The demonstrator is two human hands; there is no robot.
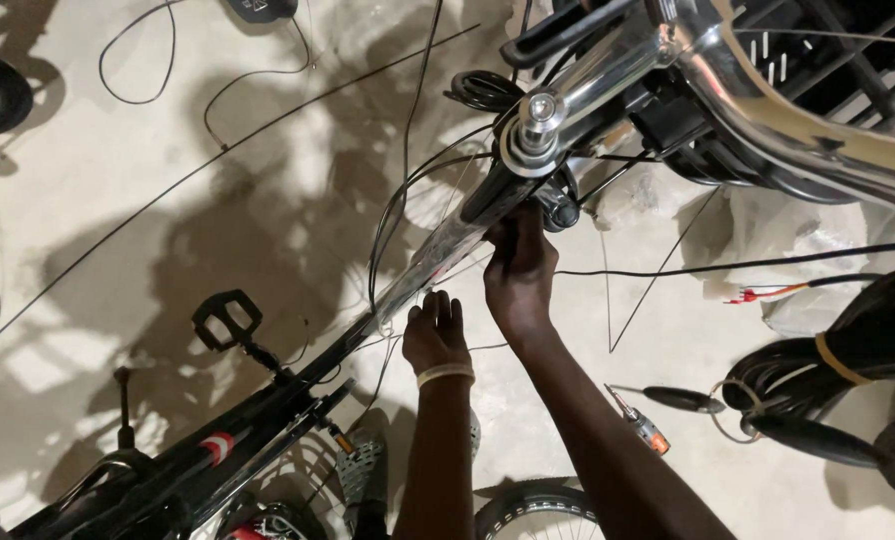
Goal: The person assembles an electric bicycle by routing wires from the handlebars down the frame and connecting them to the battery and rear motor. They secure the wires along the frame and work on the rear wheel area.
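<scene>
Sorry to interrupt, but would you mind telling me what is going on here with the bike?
A person is bent over a bike frame. The right hand reaches to the top of the frame tube near the head tube; the left hand rests against the tube lower down. Loose cables hang about. A screwdriver lies on the floor.

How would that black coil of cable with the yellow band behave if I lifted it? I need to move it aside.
The coil of cable would probably sag and flex rather than stay rigid, since it bends in soft loops. The yellow band should keep the loops together. Its thick bundle looks fairly heavy for its size, and the loose end with red wires may trail.
</scene>
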